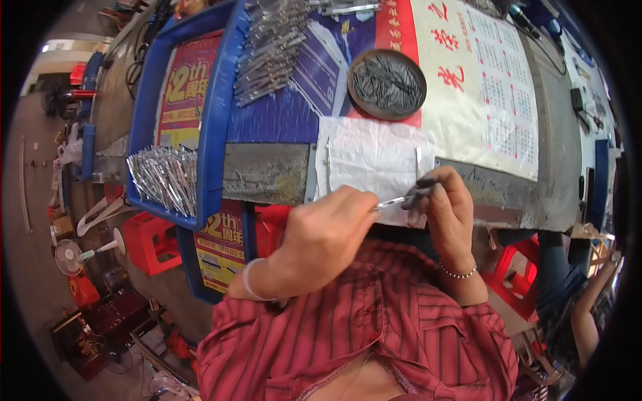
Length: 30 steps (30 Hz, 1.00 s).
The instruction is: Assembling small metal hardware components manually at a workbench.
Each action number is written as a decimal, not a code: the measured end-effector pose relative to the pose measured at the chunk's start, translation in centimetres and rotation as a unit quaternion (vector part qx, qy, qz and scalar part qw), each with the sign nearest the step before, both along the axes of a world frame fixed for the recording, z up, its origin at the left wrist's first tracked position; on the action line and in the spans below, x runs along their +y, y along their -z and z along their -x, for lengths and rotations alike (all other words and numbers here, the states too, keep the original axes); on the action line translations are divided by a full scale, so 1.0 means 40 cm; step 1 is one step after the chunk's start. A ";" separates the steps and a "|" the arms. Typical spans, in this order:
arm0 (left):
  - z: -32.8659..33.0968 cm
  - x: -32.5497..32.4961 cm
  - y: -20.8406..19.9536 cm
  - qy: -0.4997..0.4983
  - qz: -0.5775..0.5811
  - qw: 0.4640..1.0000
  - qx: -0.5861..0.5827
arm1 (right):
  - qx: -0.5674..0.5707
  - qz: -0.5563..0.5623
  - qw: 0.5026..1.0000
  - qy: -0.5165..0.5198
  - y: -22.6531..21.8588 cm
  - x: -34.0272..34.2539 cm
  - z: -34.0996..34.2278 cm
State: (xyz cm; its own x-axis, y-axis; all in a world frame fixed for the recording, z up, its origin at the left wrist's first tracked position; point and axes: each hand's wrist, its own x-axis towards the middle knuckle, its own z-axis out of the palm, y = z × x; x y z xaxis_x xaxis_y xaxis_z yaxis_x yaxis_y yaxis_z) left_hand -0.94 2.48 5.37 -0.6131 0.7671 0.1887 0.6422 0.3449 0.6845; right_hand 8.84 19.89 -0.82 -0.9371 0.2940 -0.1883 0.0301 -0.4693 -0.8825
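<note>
Between my two hands, over the near edge of a white paper sheet (pixel 371 150), is a slim silver metal rod (pixel 392 202). My left hand (pixel 331 230) pinches its left end, the fingertips partly hidden behind the knuckles. The other end is pinched by my right hand (pixel 447 210), whose thumb and fingertips are smeared dark. Two more slim metal pieces lie on the sheet, one (pixel 419 160) near its right edge and one (pixel 328 157) at its left. Just beyond the sheet stands a round brown dish (pixel 352 99) holding many thin dark grey pins (pixel 388 81).
At the left, a blue tray (pixel 212 127) holds a heap of silver rods (pixel 164 179). More silver rods (pixel 271 57) lie piled on a blue printed sheet. A calendar poster (pixel 495 87) covers the right of the table. Red stools (pixel 152 242) stand below; a person's arm (pixel 588 314) shows far right.
</note>
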 end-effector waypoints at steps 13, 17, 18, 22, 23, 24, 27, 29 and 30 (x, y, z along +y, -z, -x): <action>0.635 0.340 0.118 -0.008 0.061 0.975 0.214 | 0.071 -0.253 0.950 0.171 0.087 0.062 -0.089; 0.720 0.395 0.182 0.001 0.121 0.959 0.256 | 0.107 -0.313 0.933 0.141 0.091 0.067 -0.066; 0.730 0.397 0.193 -0.002 0.141 0.952 0.273 | 0.097 -0.308 0.937 0.137 0.085 0.064 -0.059; 0.734 0.386 0.150 0.028 0.147 0.930 0.336 | 0.076 -0.328 0.929 0.151 0.109 0.068 -0.075; 0.732 0.367 0.124 0.033 0.128 0.933 0.334 | 0.073 -0.308 0.934 0.167 0.099 0.062 -0.070; 0.737 0.323 0.099 0.046 0.099 0.939 0.326 | 0.070 -0.286 0.939 0.179 0.081 0.052 -0.067; 0.724 0.123 0.008 0.026 0.095 0.951 0.293 | 0.073 -0.287 0.940 0.173 0.092 0.050 -0.059; 0.710 -0.026 -0.035 -0.006 0.141 0.961 0.239 | 0.043 -0.314 0.931 0.179 0.084 0.041 -0.057; 0.696 -0.112 -0.052 -0.038 0.163 0.967 0.194 | 0.048 -0.317 0.930 0.178 0.080 0.036 -0.055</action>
